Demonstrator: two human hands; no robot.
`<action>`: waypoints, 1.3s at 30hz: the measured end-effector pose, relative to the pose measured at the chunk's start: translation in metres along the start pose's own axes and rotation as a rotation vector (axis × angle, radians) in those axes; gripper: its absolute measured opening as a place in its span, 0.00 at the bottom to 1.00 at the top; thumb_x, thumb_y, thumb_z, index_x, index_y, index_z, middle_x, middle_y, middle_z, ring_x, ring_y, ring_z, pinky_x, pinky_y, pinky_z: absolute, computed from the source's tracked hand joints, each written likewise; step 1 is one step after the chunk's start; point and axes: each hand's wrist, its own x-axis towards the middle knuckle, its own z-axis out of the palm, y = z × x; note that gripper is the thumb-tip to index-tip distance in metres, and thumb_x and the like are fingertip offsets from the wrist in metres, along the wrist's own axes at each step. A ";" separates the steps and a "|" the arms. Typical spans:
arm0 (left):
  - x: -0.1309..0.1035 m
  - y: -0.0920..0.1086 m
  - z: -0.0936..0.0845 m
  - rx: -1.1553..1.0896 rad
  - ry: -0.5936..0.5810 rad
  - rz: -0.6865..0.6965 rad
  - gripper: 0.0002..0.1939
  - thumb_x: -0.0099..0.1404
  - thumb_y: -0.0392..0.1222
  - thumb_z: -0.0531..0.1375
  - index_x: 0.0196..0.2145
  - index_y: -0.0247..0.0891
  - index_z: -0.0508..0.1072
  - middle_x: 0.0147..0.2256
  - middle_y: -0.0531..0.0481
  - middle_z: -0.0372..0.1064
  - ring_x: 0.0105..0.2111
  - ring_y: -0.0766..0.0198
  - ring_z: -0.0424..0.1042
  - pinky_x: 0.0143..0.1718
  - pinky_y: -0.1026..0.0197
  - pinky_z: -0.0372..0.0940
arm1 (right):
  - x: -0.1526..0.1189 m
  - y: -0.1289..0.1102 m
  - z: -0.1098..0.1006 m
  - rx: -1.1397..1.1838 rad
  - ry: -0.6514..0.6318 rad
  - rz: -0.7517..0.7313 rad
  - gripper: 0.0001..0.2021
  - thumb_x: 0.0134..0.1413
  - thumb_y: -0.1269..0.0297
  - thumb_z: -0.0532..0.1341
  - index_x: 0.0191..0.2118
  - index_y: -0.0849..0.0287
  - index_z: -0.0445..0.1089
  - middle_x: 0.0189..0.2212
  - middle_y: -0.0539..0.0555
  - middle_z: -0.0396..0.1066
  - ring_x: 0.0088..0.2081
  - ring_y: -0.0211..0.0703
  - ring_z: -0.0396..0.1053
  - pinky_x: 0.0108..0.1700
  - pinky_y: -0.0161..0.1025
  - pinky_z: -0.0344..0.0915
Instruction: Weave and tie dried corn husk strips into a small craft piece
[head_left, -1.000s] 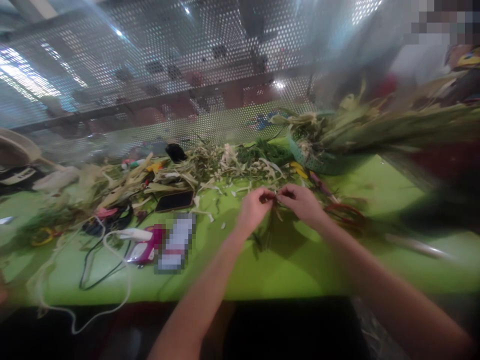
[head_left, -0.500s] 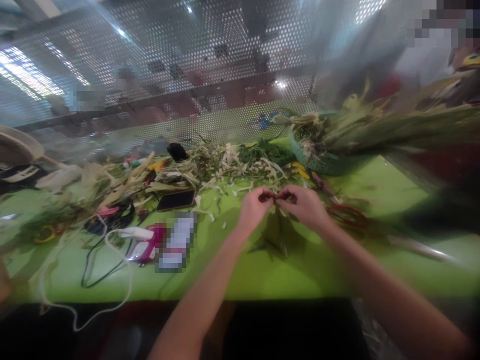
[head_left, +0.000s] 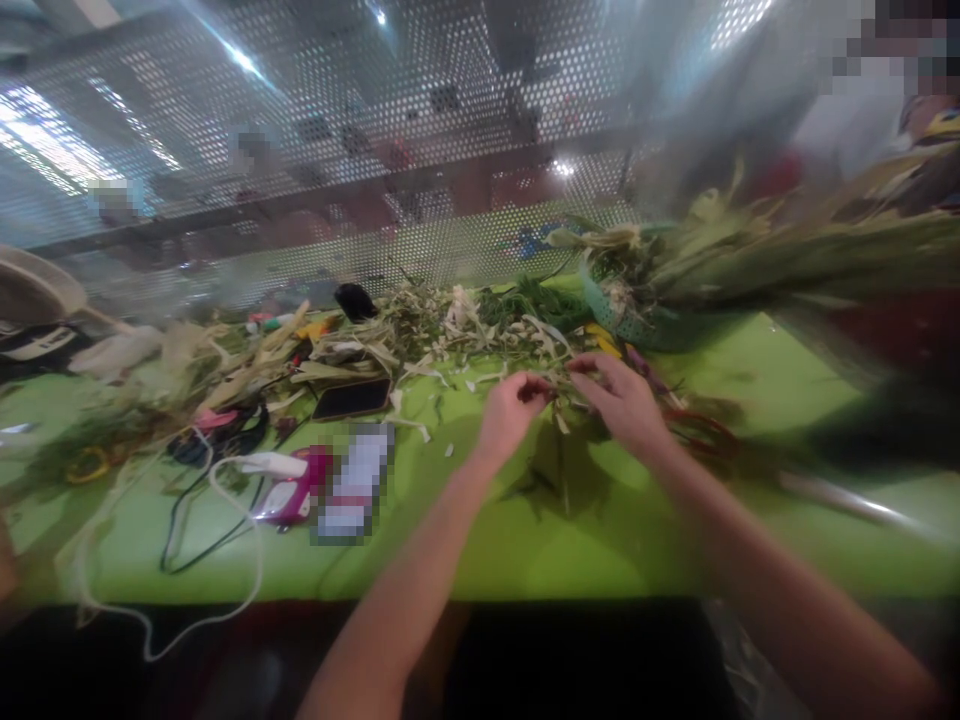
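Over the middle of the green table (head_left: pixel 442 560), my left hand (head_left: pixel 511 412) is closed in a pinch. A thin plant strip (head_left: pixel 562 418), pale at one end, hangs from its fingertips; blur hides how it is gripped. Just to the right, my right hand (head_left: pixel 615 395) is open, with its fingers apart and no grip on anything I can see. Below both hands, dark and pale plant scraps (head_left: pixel 551 485) lie in shadow on the table. Red-handled scissors (head_left: pixel 701 432) seem to lie beside my right wrist, partly blurred.
Dried husks and leafy scraps (head_left: pixel 420 325) are heaped along the back. A green perforated basket (head_left: pixel 619 310) holds long stalks (head_left: pixel 795 260) at right. To the left lie a dark phone (head_left: pixel 352 399), a lit phone (head_left: pixel 355 485), a magenta device (head_left: pixel 296 490) and a white cable (head_left: pixel 259 570).
My right hand has come away from my left, moving up and to the right, and its fingers have spread. My left hand keeps its pinch in nearly the same place.
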 end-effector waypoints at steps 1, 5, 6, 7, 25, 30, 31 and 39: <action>-0.001 0.001 0.001 0.041 0.012 0.023 0.03 0.58 0.35 0.64 0.32 0.35 0.74 0.31 0.49 0.74 0.31 0.66 0.70 0.37 0.62 0.64 | -0.001 -0.001 0.002 0.021 -0.025 -0.007 0.11 0.59 0.57 0.58 0.43 0.55 0.72 0.40 0.53 0.74 0.27 0.38 0.65 0.30 0.37 0.60; -0.002 0.005 0.003 0.135 0.057 0.074 0.06 0.57 0.30 0.62 0.33 0.36 0.74 0.33 0.49 0.75 0.33 0.64 0.71 0.39 0.61 0.64 | -0.004 0.001 0.012 0.012 -0.115 -0.064 0.12 0.53 0.59 0.65 0.44 0.54 0.72 0.40 0.52 0.75 0.36 0.43 0.71 0.35 0.38 0.64; -0.002 0.005 0.002 0.119 0.057 0.065 0.05 0.57 0.30 0.62 0.33 0.36 0.74 0.33 0.49 0.75 0.34 0.64 0.71 0.39 0.61 0.64 | -0.004 0.003 0.014 0.032 -0.129 -0.070 0.13 0.53 0.61 0.65 0.45 0.54 0.72 0.40 0.52 0.75 0.38 0.44 0.71 0.37 0.38 0.65; -0.002 0.005 0.002 0.091 0.051 0.049 0.04 0.58 0.31 0.62 0.33 0.36 0.74 0.32 0.49 0.74 0.34 0.65 0.71 0.40 0.61 0.65 | -0.004 0.005 0.015 0.065 -0.141 -0.066 0.13 0.53 0.63 0.64 0.45 0.54 0.71 0.40 0.52 0.75 0.39 0.44 0.72 0.39 0.39 0.66; -0.002 0.005 0.001 -0.026 0.006 0.071 0.04 0.60 0.37 0.64 0.34 0.36 0.76 0.34 0.49 0.75 0.35 0.65 0.72 0.42 0.61 0.66 | 0.001 0.012 0.015 -0.012 -0.023 -0.032 0.06 0.51 0.64 0.64 0.34 0.57 0.77 0.32 0.53 0.77 0.34 0.44 0.72 0.39 0.39 0.65; 0.000 0.002 0.002 -0.052 0.017 0.050 0.04 0.59 0.37 0.64 0.34 0.36 0.75 0.33 0.49 0.75 0.34 0.66 0.71 0.40 0.62 0.65 | 0.001 0.010 0.016 -0.078 -0.013 -0.059 0.04 0.51 0.66 0.62 0.33 0.58 0.74 0.30 0.52 0.74 0.33 0.42 0.70 0.36 0.37 0.62; 0.000 0.001 0.002 -0.066 0.015 0.035 0.04 0.59 0.37 0.64 0.34 0.36 0.75 0.33 0.49 0.75 0.33 0.66 0.71 0.40 0.62 0.65 | 0.001 0.010 0.016 -0.085 -0.016 -0.059 0.04 0.51 0.67 0.62 0.32 0.58 0.74 0.30 0.52 0.74 0.33 0.42 0.69 0.36 0.37 0.61; 0.002 -0.006 -0.001 -0.135 -0.022 -0.009 0.09 0.56 0.39 0.66 0.34 0.35 0.71 0.33 0.49 0.72 0.34 0.66 0.70 0.40 0.61 0.65 | 0.001 0.011 0.017 -0.031 -0.058 0.004 0.05 0.52 0.64 0.60 0.32 0.58 0.71 0.29 0.52 0.71 0.31 0.42 0.67 0.34 0.37 0.60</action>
